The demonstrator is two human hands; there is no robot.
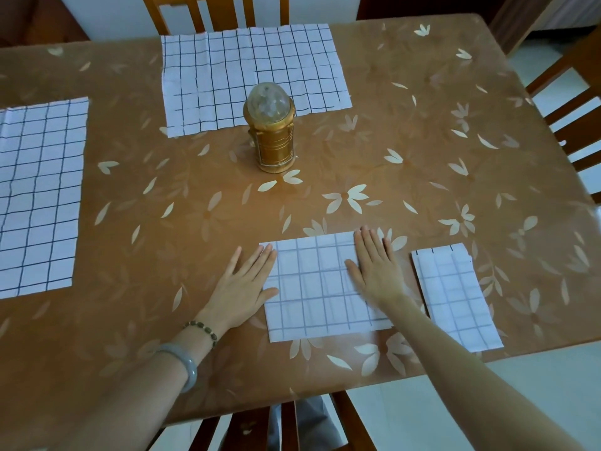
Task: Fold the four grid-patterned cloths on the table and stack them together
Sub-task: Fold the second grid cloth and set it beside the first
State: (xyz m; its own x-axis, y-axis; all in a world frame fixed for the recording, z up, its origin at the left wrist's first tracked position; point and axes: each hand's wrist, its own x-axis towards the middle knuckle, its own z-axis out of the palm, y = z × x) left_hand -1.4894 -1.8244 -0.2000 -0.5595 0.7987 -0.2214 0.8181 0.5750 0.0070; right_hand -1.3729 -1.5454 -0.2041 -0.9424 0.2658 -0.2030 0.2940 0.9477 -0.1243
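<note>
A half-folded white grid cloth [317, 288] lies near the table's front edge. My left hand [242, 284] rests flat at its left edge, fingers spread, thumb on the cloth. My right hand [374, 266] presses flat on its right side. A smaller folded grid cloth [455, 296] lies just to the right, apart from it. One unfolded grid cloth [250, 76] is spread at the far side. Another unfolded grid cloth [39, 193] is spread at the left edge.
A gold lantern with a clear dome [271, 131] stands mid-table, touching the far cloth's near edge. The brown flower-patterned table [162, 206] has wooden chairs at the far side [214, 11], the right [579, 109] and the near side [286, 424].
</note>
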